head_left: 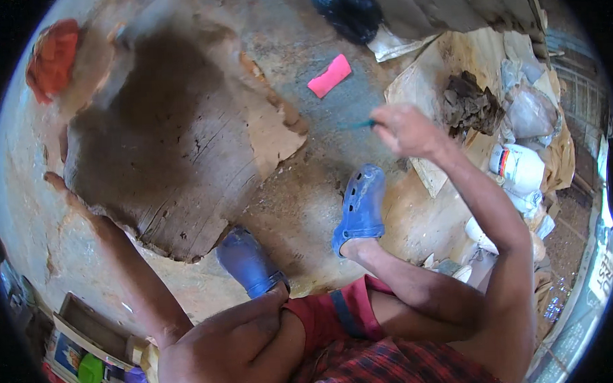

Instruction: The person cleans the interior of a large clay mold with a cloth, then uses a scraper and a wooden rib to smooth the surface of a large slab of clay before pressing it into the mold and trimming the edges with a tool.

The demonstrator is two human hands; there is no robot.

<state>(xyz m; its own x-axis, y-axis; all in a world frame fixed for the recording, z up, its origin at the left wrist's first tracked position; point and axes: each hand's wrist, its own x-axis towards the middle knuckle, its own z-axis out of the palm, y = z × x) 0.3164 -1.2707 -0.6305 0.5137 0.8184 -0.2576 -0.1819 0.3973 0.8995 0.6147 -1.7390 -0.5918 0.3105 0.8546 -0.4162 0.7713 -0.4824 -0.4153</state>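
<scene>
A broad slab of wet grey-brown clay [163, 136], with ragged edges and scored lines, lies on the floor in front of me at left. My left hand [69, 193] reaches to the slab's left edge; its fingers are mostly hidden, so I cannot see whether it grips. Raised at the right, my right hand [407, 129] is closed on a thin blue-green strip [358, 124] that sticks out to the left, blurred by motion. It is apart from the clay. A pink sponge-like block [329, 76] lies on the floor between the slab and a black plastic bag.
An orange-red cloth [52, 60] lies far left, the black bag [347, 13] at the back. Dark clay lumps [471, 103] sit on sheeting at right, near a white tub [522, 167]. My blue clogs [362, 203] are close to the slab. A box [88, 327] stands lower left.
</scene>
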